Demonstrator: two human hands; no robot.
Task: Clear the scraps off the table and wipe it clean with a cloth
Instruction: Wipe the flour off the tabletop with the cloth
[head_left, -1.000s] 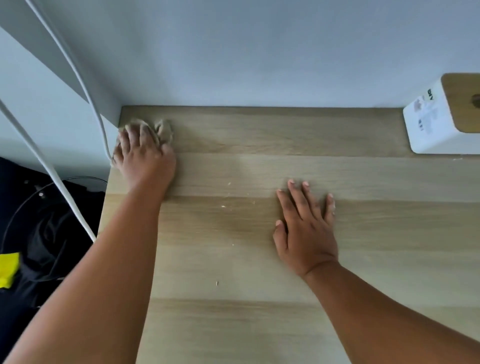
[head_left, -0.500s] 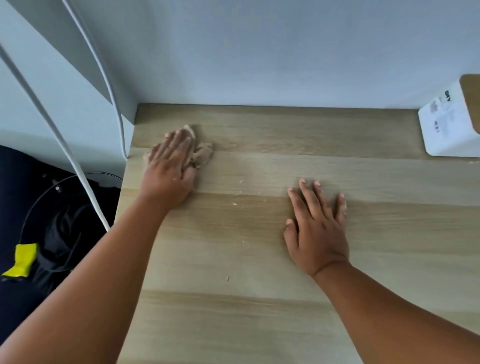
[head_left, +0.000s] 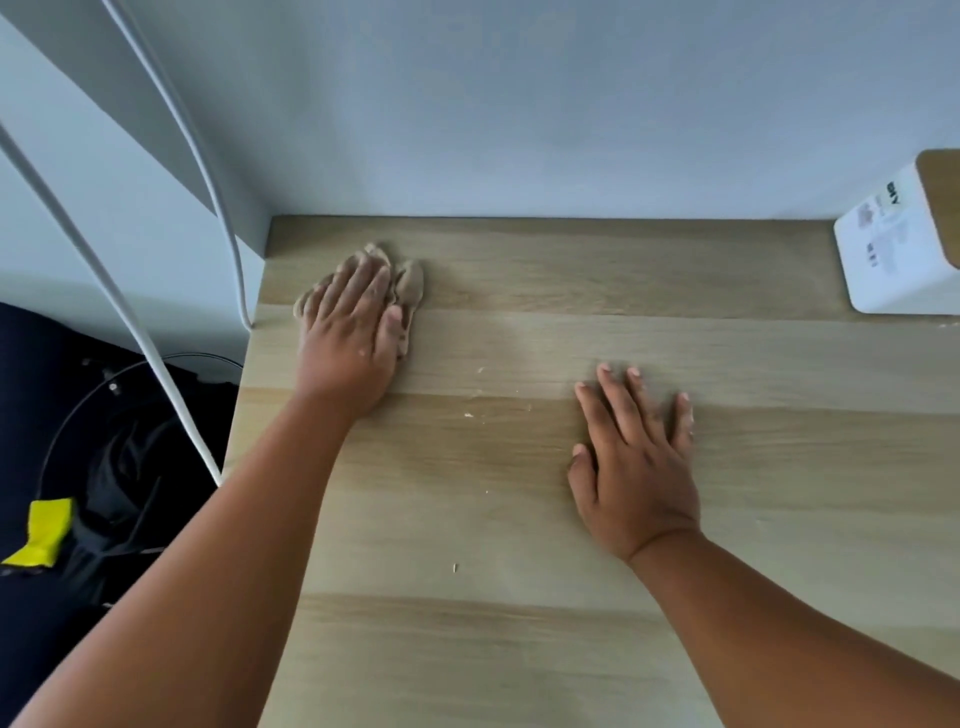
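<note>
My left hand (head_left: 350, 332) lies flat on a crumpled beige cloth (head_left: 410, 283) near the far left corner of the light wooden table (head_left: 519, 649). The fingers are straight and press the cloth down; most of it is hidden under the hand. My right hand (head_left: 636, 457) rests palm down on the table's middle, fingers spread, holding nothing. A few small pale crumbs (head_left: 469, 414) lie between the two hands, and one more crumb (head_left: 455, 568) lies nearer to me.
A white box with a wooden lid (head_left: 904, 249) stands at the far right against the wall. Two white cables (head_left: 171, 395) hang past the table's left edge. Below on the left are dark items and a yellow object (head_left: 44, 532).
My left hand slid the cloth from the far left corner a little to the right and toward me. My right hand stayed flat in its place.
</note>
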